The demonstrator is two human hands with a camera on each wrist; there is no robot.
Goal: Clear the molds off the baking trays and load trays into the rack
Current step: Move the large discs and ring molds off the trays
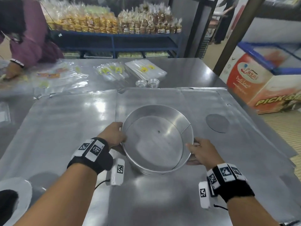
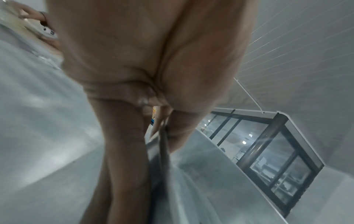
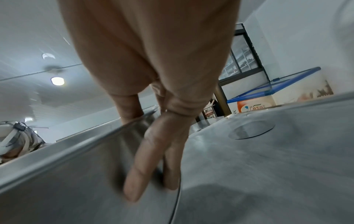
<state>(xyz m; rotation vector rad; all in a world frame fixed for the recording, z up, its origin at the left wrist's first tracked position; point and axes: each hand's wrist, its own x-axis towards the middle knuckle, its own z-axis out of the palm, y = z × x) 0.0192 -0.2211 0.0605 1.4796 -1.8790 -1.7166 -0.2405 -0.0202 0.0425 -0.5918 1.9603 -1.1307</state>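
At the near edge of the steel worktop [image 1: 57, 190], a person wearing black wrist bands with square coded tags grips a large round cake mold [image 1: 157, 139] from both sides. The left hand [image 1: 114, 133] clasps the left rim, thumb hooked over the edge, the fingers [image 2: 122, 151] curled down the outer wall. The right hand [image 1: 201, 151] takes the right rim the same way, its fingers [image 3: 145, 160] pressed together along the mold's side with the thumb over the lip. The two-sided hold looks chosen to lift the wide, shallow mold level and carry it clear.

The mold sits near the middle of flat baking trays [image 1: 78, 118] laid side by side across the worktop; it is empty, a dark speck on its floor. Toward the right edge, a flat round metal disc [image 1: 217, 123] lies alone on a tray, probably a loose mold base awaiting removal too.

Just past the trays' far edge stand two stacks of small fluted molds [image 1: 147, 83], apparently already set aside. Beyond them lie clear packaging bags [image 1: 145, 70] with yellow labels, too small to read. At the far left corner another person's hand [image 1: 11, 72] works among more bags. Off the right edge stands a chest freezer [image 1: 260, 82] printed with "PICK"; its remaining lettering is unclear. No rack can be made out with certainty.
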